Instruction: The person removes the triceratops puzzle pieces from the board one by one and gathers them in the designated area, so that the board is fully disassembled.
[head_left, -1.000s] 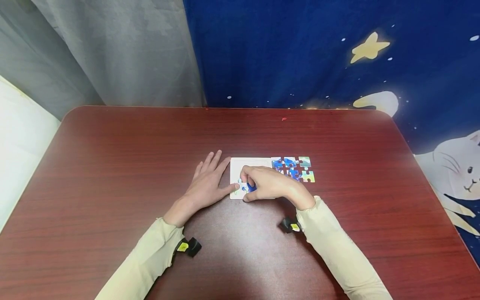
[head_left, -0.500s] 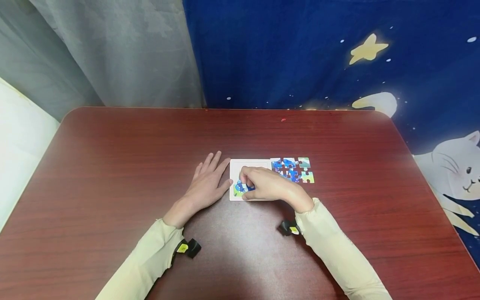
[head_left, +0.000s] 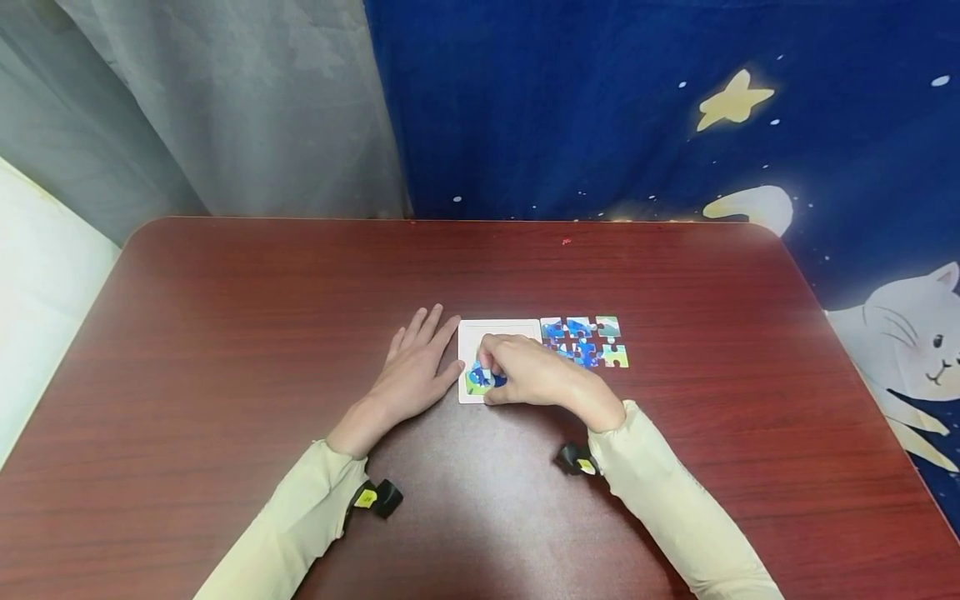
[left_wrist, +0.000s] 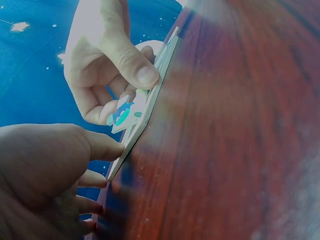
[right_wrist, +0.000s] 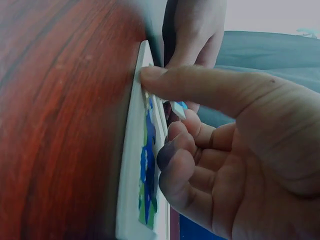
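A white puzzle tray [head_left: 501, 327] lies flat on the table. Over its lower left corner my right hand [head_left: 536, 371] pinches a jigsaw piece [left_wrist: 123, 114] in curled fingertips, and the piece tilts up from the tray in the left wrist view. The right thumb rests at the tray's near edge. Blue and green pieces [right_wrist: 149, 165] lie in the tray, partly hidden by the right hand in the head view. My left hand [head_left: 408, 375] lies with straight, spread fingers on the table, its thumb and index fingertip against the tray's left edge.
Several loose jigsaw pieces [head_left: 581, 329] lie in rows just right of the tray, partly covered by the right hand. A tiny red scrap [head_left: 566, 242] is near the far table edge. Curtains [head_left: 562, 108] hang behind the table [head_left: 262, 317].
The left thumb has drawn back from the tray's surface to its edge. A blue and green picture now shows in the tray's lower left corner. The right hand has barely moved.
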